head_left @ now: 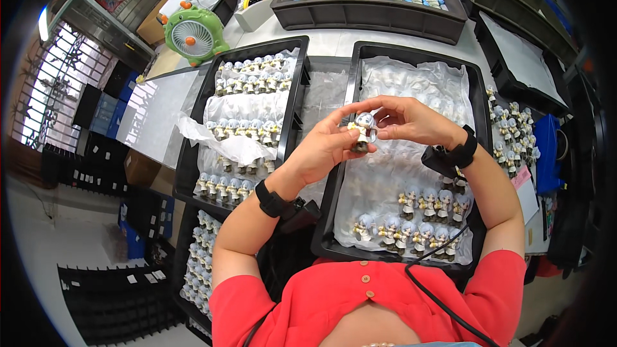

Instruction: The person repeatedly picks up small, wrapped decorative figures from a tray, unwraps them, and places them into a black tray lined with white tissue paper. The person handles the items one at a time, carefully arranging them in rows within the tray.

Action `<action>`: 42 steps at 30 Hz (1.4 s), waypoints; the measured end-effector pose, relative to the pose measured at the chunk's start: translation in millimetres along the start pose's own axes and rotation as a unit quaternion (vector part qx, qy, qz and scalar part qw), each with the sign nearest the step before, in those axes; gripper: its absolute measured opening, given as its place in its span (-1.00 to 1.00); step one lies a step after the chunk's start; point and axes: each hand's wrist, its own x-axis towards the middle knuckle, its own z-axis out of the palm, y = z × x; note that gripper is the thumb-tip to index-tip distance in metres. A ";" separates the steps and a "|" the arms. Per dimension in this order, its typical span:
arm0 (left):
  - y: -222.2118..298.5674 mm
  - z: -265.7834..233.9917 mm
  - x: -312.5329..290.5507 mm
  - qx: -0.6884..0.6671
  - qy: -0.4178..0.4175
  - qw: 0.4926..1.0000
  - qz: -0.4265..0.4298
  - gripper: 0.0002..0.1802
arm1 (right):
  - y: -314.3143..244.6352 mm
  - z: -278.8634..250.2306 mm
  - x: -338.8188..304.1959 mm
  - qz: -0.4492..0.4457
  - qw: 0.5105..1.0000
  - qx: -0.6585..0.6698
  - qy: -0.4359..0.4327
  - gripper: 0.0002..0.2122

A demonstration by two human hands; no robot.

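Both my hands meet over the right-hand black tray (355,77), holding one small figurine (362,130) with pale blue hair, a white and gold outfit and a dark base. My left hand (324,144) grips it from the left, thumb across its front. From the other side, the fingers of my right hand (411,119) pinch it near the head. Beneath them the tray is lined with crumpled white tissue paper (366,193). Rows of matching figurines (421,238) stand in its near part.
Left of it, another black tray (297,96) holds figurine rows between tissue sheets. A grey crate (373,19) of blue-and-white pieces stands at the back. Figurines (514,135) crowd the right side beside a blue bin (548,154). A green fan (195,35) sits back left. A cable (443,295) crosses my front.
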 end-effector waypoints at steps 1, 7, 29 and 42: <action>0.0 -5.2 0.9 -0.022 -0.009 1.000 -0.003 -0.45 | -0.5 0.4 -0.2 0.000 1.000 -0.003 0.001 -0.63; -1.7 -12.6 0.0 -0.092 -0.010 0.996 -0.007 -0.58 | 0.7 -0.7 -0.2 0.003 1.000 0.016 -0.001 -0.70; -5.2 0.2 1.8 -0.079 -0.042 0.996 -0.009 -0.51 | 8.7 -2.5 1.0 0.096 0.992 0.077 0.032 -0.65; -1.7 2.5 5.3 -0.145 -0.015 0.986 0.074 -0.53 | -4.5 20.7 0.3 -0.080 0.978 -0.159 0.108 -0.34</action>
